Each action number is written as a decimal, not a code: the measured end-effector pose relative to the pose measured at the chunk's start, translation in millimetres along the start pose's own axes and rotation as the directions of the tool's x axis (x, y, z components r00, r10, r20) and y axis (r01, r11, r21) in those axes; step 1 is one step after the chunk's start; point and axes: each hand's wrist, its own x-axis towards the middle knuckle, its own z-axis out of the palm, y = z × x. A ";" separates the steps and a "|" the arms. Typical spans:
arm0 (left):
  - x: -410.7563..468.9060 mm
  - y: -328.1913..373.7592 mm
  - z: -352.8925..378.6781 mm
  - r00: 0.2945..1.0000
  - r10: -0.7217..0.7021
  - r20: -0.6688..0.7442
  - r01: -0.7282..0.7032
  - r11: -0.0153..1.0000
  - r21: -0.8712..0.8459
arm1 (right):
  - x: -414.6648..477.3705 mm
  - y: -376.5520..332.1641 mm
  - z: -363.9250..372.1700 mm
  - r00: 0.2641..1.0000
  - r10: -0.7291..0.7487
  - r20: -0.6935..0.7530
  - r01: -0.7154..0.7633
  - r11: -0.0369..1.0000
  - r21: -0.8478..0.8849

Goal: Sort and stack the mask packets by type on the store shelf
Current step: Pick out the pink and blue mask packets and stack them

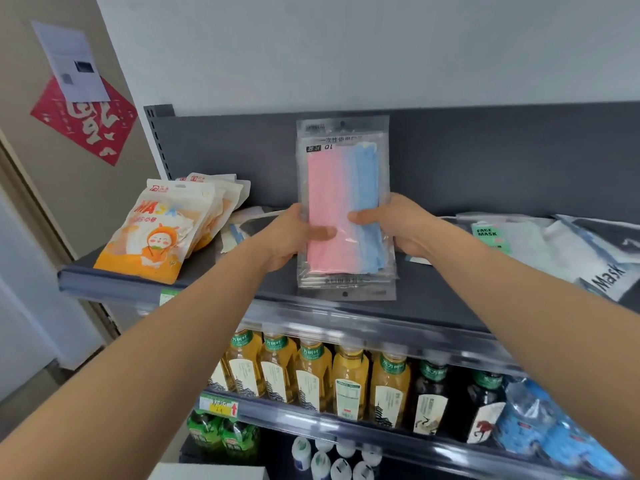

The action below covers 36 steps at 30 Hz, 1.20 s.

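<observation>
Gripped upright between both hands, over the middle of the top shelf (440, 292): a bundle of clear mask packets (341, 202), pink and blue masks inside, several layers showing at the lower edge. Left hand (291, 237) curled round the bundle's left side, thumb across the pink front. Right hand (398, 226) curled round the right side, thumb on the front near the pink-blue line. Lower edge close to the shelf's front; touching it or not, cannot tell.

At the shelf's left end, leaning in a row: orange MASK packets (156, 233) with a cartoon figure. Just behind the left hand, lying flat: a few loose clear packets (235, 233). At the right end, spread flat and overlapping: pale FACE MASK packets (519, 240) and a black Mask packet (606, 275).

On the shelf below: yellow tea bottles (349, 382), 2 dark bottles (433, 400), blue water bottles (540, 424). Lower still, green bottles (221, 434). On the wall at left, a red paper square (86, 129) under a white sheet (69, 64).
</observation>
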 end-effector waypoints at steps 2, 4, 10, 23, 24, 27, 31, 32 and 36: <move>6.0 -0.7 -2.5 0.999 -0.043 -0.015 0.044 0.998 0.049 | 0.9 -0.8 0.8 0.996 0.069 -0.065 -0.074 0.993 -0.087; 13.1 -5.0 -6.4 0.994 -0.099 -0.054 0.105 0.988 0.113 | 0.5 0.2 3.6 0.985 0.135 -0.104 -0.151 0.975 -0.166; 33.2 -20.3 -18.8 0.983 -0.143 -0.112 0.161 0.972 0.173 | 2.4 7.8 19.3 0.951 0.205 -0.231 -0.272 0.910 -0.312; 47.2 -18.7 -40.3 0.993 -0.073 -0.088 0.084 0.988 0.127 | 20.9 -13.7 38.7 0.894 -0.080 -0.441 -0.223 0.774 -0.593; 46.6 -18.9 -44.0 0.994 -0.074 -0.085 0.082 0.992 0.099 | 22.9 -15.8 43.7 0.895 -0.107 -0.433 -0.195 0.779 -0.596; 46.3 -18.9 -55.4 0.987 -0.039 -0.157 0.066 0.984 0.168 | 25.4 -21.6 61.3 0.900 -0.205 -0.385 -0.105 0.755 -0.647; 44.8 -20.9 -75.9 0.972 0.035 -0.231 0.097 0.838 0.538 | 29.7 -24.8 84.4 0.930 -0.260 -0.260 0.005 0.716 -0.698; 43.1 -21.6 -79.2 0.979 0.012 -0.205 0.122 0.767 0.629 | 31.5 -24.9 88.0 0.933 -0.265 -0.243 0.017 0.707 -0.707; 38.9 -31.2 -83.5 0.979 -0.147 -0.140 0.197 0.513 0.836 | 36.2 -23.8 91.9 0.953 -0.252 -0.170 0.058 0.700 -0.712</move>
